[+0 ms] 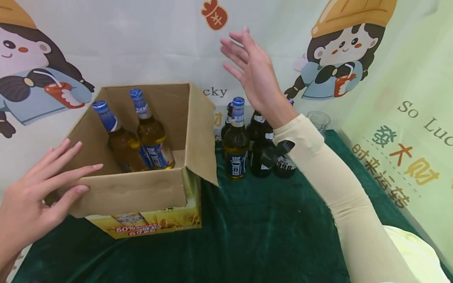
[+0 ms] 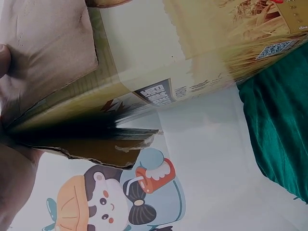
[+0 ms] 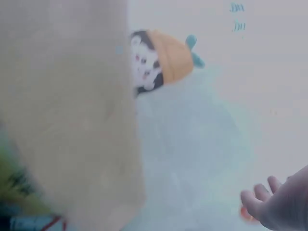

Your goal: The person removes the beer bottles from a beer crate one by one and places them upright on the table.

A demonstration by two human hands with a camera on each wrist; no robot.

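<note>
A cardboard beer box (image 1: 201, 129) stands with its top flaps spread, two blue-capped beer bottles (image 1: 155, 141) inside, side by side. My left hand (image 1: 39, 196) rests at the box's near left corner, fingers extended over the front flap (image 1: 134, 192). In the left wrist view, parts of that hand (image 2: 17, 178) show beside the cardboard flap (image 2: 53, 53). Raised in the air beyond the box's right side, my right hand (image 1: 255, 70) has its fingers loosely extended and holds nothing. The right wrist view shows its fingers (image 3: 262, 195) at the lower right.
Right of the box, several beer bottles (image 1: 236, 145) stand grouped on the green cloth (image 1: 255, 228), some partly hidden by the right forearm. A clear glass (image 1: 319, 120) stands behind them. A printed curtain (image 1: 148, 43) hangs close at the back.
</note>
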